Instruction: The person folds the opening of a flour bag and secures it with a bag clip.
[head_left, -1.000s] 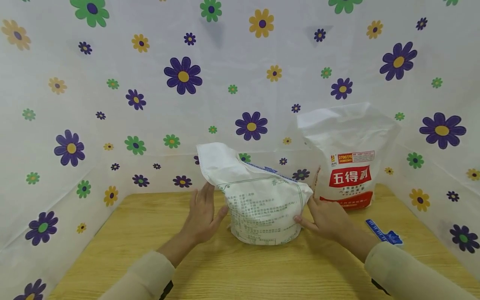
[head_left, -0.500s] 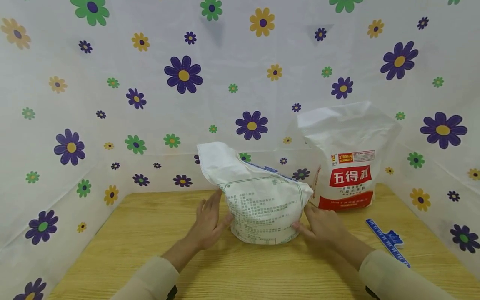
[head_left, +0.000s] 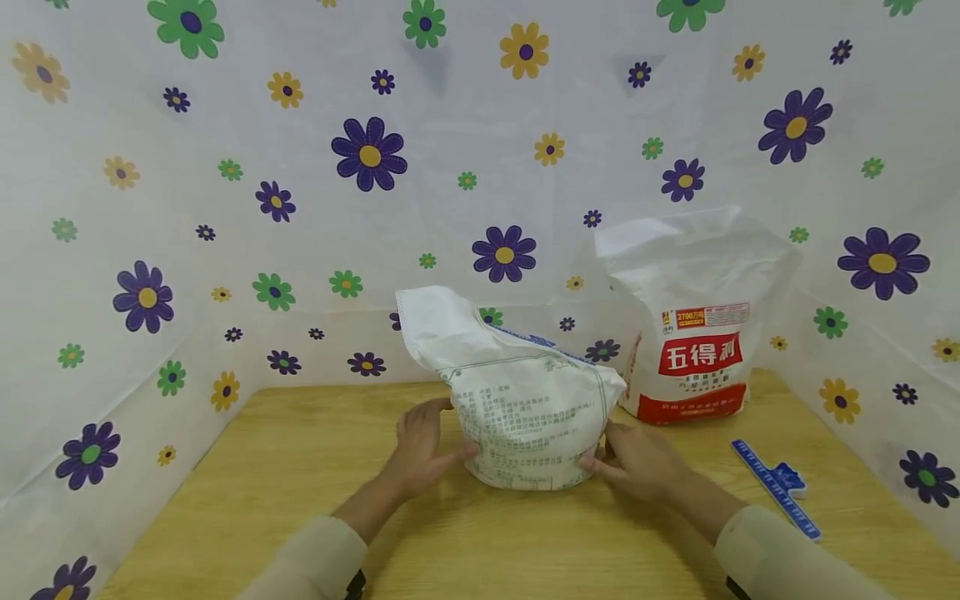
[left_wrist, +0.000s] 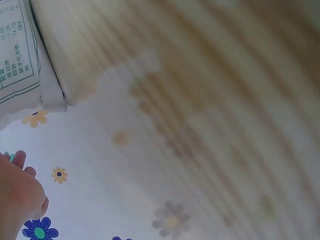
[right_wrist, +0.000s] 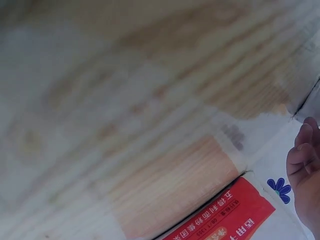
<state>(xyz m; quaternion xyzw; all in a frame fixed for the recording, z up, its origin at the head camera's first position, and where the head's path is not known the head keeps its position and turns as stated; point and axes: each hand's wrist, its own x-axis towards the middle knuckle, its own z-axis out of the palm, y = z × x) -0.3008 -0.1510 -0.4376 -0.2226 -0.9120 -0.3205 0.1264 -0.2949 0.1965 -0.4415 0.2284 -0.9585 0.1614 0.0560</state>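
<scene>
We see a green-printed bag (head_left: 525,425) held at its lower sides, just below the centre of the frame.
The left hand (head_left: 422,454) and right hand (head_left: 641,462) each pinch it, thumb in front, fingers curled round the side; it stands on the wooden surface (head_left: 300,450). We find a red-labelled bag (head_left: 693,279) at right and a blue clip (head_left: 778,490) lower right.

A corner of a white bag (left_wrist: 25,65), printed in green with a table of Chinese characters and figures, occupies the upper left. Below it the left hand (left_wrist: 20,192) shows against a white flowered sheet (left_wrist: 70,205). Blurred wood-grain tabletop (left_wrist: 240,90), glossy with reflections, fills the right.
</scene>
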